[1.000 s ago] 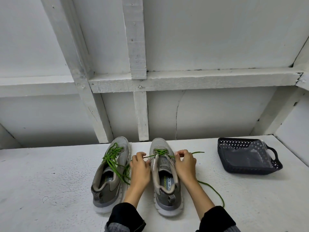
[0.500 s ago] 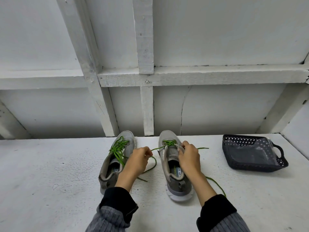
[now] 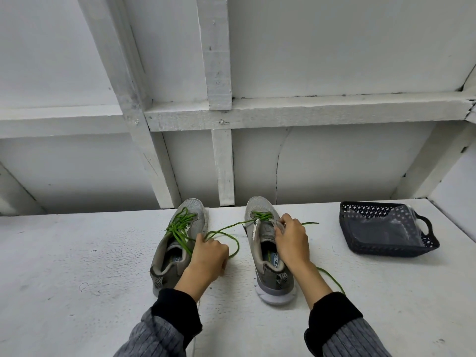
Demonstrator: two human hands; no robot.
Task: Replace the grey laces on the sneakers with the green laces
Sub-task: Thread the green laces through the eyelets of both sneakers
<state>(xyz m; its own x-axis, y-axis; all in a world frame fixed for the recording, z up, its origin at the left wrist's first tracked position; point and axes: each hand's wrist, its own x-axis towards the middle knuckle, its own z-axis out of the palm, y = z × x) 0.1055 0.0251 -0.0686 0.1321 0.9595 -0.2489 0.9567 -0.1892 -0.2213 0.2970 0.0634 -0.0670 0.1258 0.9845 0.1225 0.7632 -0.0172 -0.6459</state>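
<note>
Two grey sneakers stand side by side on the white table, toes pointing away from me. The left sneaker (image 3: 177, 243) carries a green lace (image 3: 180, 225) through its eyelets. The right sneaker (image 3: 265, 243) has a second green lace (image 3: 261, 216) threaded only near the toe. My left hand (image 3: 208, 256) grips one end of that lace, pulled out to the left between the shoes. My right hand (image 3: 292, 240) pinches the right side of the right sneaker's upper at the eyelets. The lace's other end (image 3: 332, 276) trails on the table by my right wrist.
A dark perforated plastic basket (image 3: 422, 247) sits at the right, holding a clear plastic bag. A white wall with timber framing (image 3: 224, 163) rises right behind the shoes. The white table (image 3: 77, 266) stretches to the left.
My left hand has drawn the green lace further left and toward me, away from the right sneaker. The right hand stays on the right shoe's eyelets. The camera view shifted slightly.
</note>
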